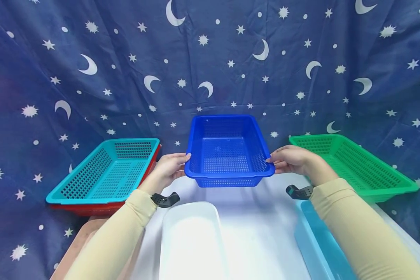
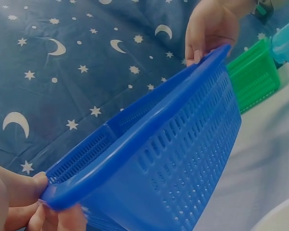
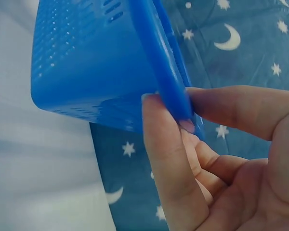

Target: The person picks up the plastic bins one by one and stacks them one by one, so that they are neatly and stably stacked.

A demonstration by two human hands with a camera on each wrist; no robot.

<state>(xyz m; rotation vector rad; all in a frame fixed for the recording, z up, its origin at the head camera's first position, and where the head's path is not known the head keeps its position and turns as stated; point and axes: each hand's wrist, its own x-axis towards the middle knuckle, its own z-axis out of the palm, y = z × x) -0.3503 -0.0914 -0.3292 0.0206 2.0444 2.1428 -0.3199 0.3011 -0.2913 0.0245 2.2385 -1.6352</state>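
Observation:
Both hands hold a blue plastic basket (image 1: 227,149) up by its rim, in the middle of the head view. It has perforated walls and floor, and nothing shows inside. My left hand (image 1: 168,168) pinches the near left corner, thumb on top of the rim and fingers beneath. At the near right corner my right hand (image 1: 294,160) pinches the rim between thumb and fingers, as the right wrist view shows close up. In the left wrist view the basket (image 2: 183,144) appears tilted, its perforated underside and side turned to the camera.
A teal basket (image 1: 122,171) is nested in a red basket (image 1: 91,210) at left, above a pinkish-tan bin (image 1: 87,233). A white bin (image 1: 192,241) stands on the white table (image 1: 259,233). At right are a green basket (image 1: 353,167) and a light-blue bin (image 1: 311,241). A starry curtain hangs behind.

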